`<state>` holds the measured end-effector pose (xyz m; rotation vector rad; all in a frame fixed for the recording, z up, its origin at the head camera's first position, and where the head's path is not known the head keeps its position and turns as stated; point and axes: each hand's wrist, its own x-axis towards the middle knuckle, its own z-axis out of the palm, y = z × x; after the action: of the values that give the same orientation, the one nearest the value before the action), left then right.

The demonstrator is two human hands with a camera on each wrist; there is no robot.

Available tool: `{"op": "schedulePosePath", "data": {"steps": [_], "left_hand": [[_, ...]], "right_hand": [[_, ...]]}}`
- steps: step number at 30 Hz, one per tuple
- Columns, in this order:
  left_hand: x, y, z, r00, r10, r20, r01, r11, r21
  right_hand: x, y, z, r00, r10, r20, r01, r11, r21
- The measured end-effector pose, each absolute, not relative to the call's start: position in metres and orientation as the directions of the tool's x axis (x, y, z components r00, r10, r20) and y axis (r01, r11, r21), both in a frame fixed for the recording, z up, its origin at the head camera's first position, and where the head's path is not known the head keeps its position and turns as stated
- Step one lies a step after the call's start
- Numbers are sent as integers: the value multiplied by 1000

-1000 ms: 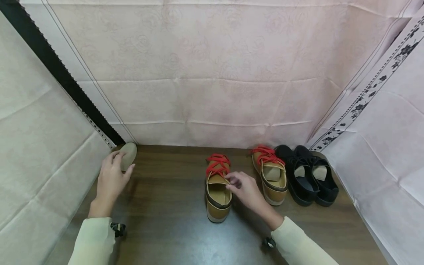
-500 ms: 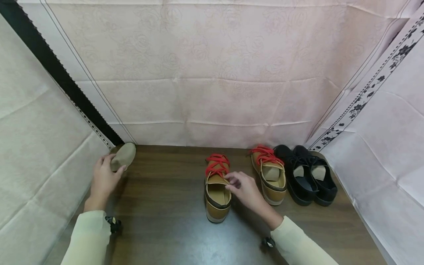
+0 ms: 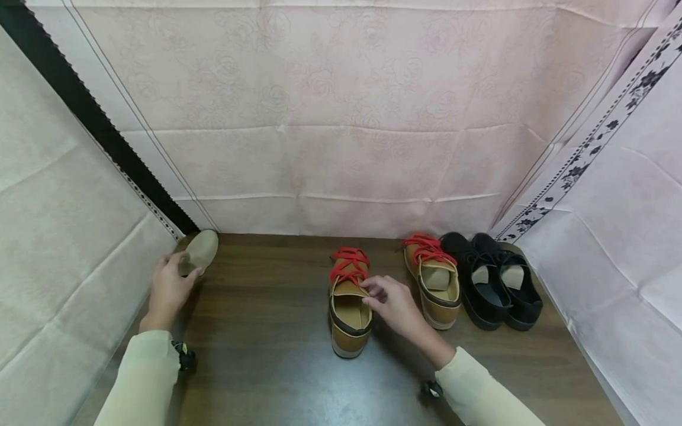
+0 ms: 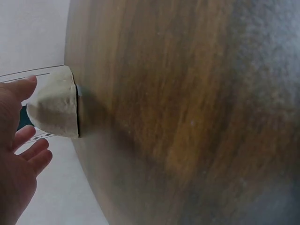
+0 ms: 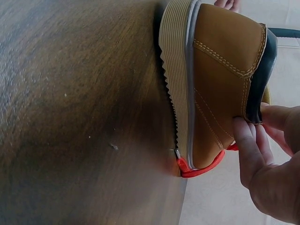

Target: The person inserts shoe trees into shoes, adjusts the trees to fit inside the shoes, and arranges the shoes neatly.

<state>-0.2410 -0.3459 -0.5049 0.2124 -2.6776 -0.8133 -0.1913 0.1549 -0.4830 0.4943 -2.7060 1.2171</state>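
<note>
In the head view a tan shoe (image 3: pixel 350 302) with red laces stands upright on the wooden surface. My right hand (image 3: pixel 395 307) pinches the right side of its collar between thumb and fingers, which the right wrist view shows close up. The opening of this shoe shows a bare insole. At the far left corner a beige, rounded toe-shaped shoe insert (image 4: pixel 55 105) sits on the wood. My left hand (image 3: pixel 169 290) is right at it, thumb and fingers loosely spread around its near end, not gripping it.
To the right stand the matching tan shoe (image 3: pixel 434 281) and a pair of black shoes (image 3: pixel 486 290), each with a pale insert inside. White patterned cloth (image 3: pixel 330 160) hangs behind the wooden surface (image 3: pixel 266 355) and along both sides.
My left hand has moved slightly left and the beige insert has shifted a little left with it; its fingers have loosened. The right hand and tan shoe have stayed in place.
</note>
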Motion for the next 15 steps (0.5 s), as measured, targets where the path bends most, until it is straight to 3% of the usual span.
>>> {"op": "schedulePosePath", "data": {"steps": [15], "left_hand": [[-249, -348, -506, -942, -264, 205, -104, 814, 571]], "right_hand": [[-192, 156, -484, -936, -243, 256, -352, 618, -702]]}}
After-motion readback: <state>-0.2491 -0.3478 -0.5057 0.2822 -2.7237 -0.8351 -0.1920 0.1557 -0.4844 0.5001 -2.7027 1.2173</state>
